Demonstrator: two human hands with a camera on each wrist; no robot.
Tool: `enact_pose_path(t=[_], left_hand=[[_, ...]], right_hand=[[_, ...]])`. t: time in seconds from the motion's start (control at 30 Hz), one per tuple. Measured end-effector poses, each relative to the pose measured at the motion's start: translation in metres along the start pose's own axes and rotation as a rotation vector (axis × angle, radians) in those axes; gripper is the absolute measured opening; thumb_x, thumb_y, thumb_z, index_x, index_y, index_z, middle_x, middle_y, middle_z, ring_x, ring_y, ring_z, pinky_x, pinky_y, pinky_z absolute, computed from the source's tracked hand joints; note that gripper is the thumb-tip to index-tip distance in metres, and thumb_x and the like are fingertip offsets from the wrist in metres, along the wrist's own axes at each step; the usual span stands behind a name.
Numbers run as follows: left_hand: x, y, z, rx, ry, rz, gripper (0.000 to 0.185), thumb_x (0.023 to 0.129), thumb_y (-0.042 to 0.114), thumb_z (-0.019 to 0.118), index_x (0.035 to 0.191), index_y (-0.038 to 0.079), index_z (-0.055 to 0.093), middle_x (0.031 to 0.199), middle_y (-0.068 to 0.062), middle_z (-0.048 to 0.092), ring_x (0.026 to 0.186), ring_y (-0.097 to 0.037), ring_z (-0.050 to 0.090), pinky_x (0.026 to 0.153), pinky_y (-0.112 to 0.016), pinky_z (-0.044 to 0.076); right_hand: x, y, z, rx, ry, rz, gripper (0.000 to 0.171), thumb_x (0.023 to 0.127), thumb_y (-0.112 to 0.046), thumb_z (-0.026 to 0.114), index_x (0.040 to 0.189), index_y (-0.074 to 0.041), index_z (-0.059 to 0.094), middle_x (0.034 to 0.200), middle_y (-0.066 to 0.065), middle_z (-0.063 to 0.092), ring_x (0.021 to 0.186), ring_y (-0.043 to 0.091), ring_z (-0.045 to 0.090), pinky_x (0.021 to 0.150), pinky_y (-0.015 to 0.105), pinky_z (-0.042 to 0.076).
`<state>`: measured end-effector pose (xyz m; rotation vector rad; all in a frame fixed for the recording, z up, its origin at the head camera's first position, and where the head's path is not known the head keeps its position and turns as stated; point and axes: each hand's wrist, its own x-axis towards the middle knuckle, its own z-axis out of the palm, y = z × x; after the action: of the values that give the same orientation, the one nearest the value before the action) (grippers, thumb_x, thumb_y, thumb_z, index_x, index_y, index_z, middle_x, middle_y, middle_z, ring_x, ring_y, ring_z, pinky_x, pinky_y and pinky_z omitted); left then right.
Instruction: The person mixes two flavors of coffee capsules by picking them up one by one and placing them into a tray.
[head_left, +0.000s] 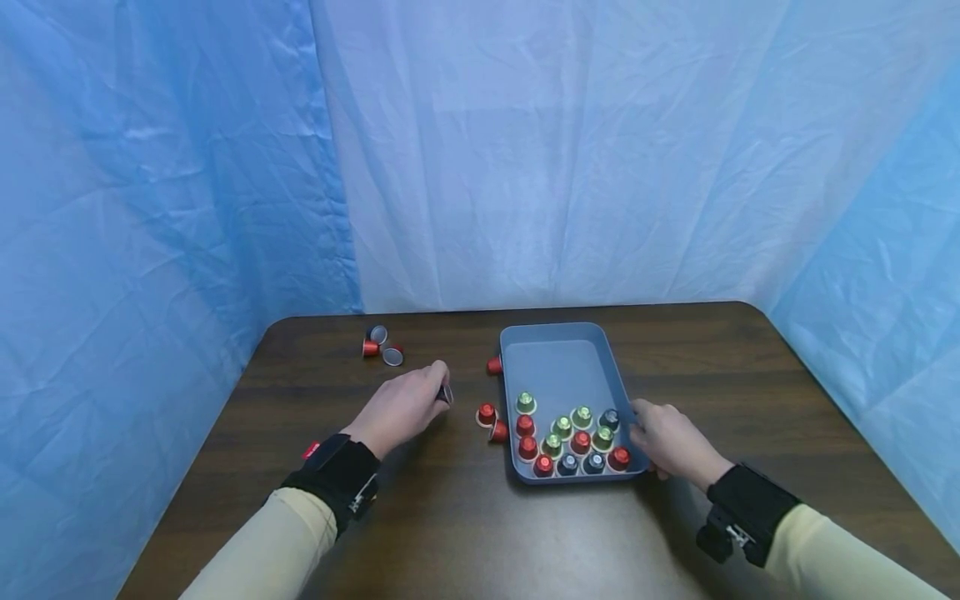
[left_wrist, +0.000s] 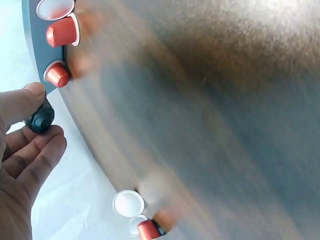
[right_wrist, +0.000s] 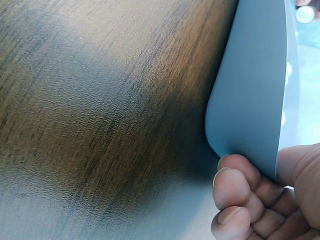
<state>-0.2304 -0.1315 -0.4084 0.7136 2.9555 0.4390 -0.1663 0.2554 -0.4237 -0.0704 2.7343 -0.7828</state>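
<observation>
My left hand (head_left: 403, 408) pinches a dark coffee capsule (left_wrist: 41, 118) between thumb and fingers, over the table left of the tray. In the head view its pale lid side faces right. On the right, my right hand (head_left: 675, 440) grips the side wall of a blue-grey tray (head_left: 558, 358), thumb inside and fingers curled beneath the rim in the right wrist view. Several red, green and dark capsules (head_left: 581, 442) stand lid-down in the tray's near half. Close to its left side are two red capsules (head_left: 486, 414), and another red capsule (head_left: 494, 366) lies farther back.
A small group of red and dark capsules (head_left: 371, 347) lies at the back left of the brown wooden table (head_left: 442, 517), some with pale lids showing. Blue sheeting (head_left: 540, 167) hangs behind and at both sides of the table.
</observation>
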Motion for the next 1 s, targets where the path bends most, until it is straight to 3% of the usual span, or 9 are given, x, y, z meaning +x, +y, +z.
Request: enact_pose_path(t=[0.33,0.53,0.83,1.0], left_hand=[[-0.006,0.002,-0.023,0.047,0.068,0.083,0.041,0.089,0.024,0.082,0.115,0.014,0.052,0.097,-0.001,0.068,0.081,-0.013,0.062,0.079,-0.036,0.059],[-0.008,0.004,-0.036,0.086,0.098,0.131,0.036,0.090,0.024,0.081,0.110,0.014,0.052,0.095,0.000,0.066,0.081,-0.012,0.061,0.076,-0.033,0.057],[-0.002,0.018,-0.056,0.157,0.171,0.257,0.035,0.092,0.022,0.079,0.116,0.010,0.056,0.093,0.000,0.061,0.082,-0.014,0.059,0.076,-0.032,0.056],[0.005,0.029,-0.063,0.137,0.163,0.283,0.037,0.092,0.023,0.079,0.115,0.011,0.053,0.090,0.002,0.062,0.078,-0.012,0.059,0.070,-0.029,0.053]], right_hand=[[0.000,-0.001,-0.001,0.003,-0.007,0.002,0.051,0.100,-0.008,0.061,0.142,0.014,0.044,0.086,0.011,0.062,0.052,0.018,0.059,0.048,0.034,0.052],[0.000,0.000,0.000,0.006,-0.002,0.004,0.051,0.100,-0.008,0.061,0.143,0.013,0.044,0.088,0.013,0.063,0.051,0.018,0.059,0.048,0.034,0.052],[0.000,0.000,0.000,0.008,-0.003,0.004,0.050,0.099,-0.007,0.061,0.142,0.013,0.045,0.084,0.011,0.061,0.051,0.018,0.058,0.049,0.034,0.052],[0.000,0.000,0.001,0.009,0.000,0.007,0.050,0.099,-0.007,0.061,0.142,0.012,0.045,0.085,0.011,0.062,0.051,0.019,0.058,0.049,0.034,0.053]])
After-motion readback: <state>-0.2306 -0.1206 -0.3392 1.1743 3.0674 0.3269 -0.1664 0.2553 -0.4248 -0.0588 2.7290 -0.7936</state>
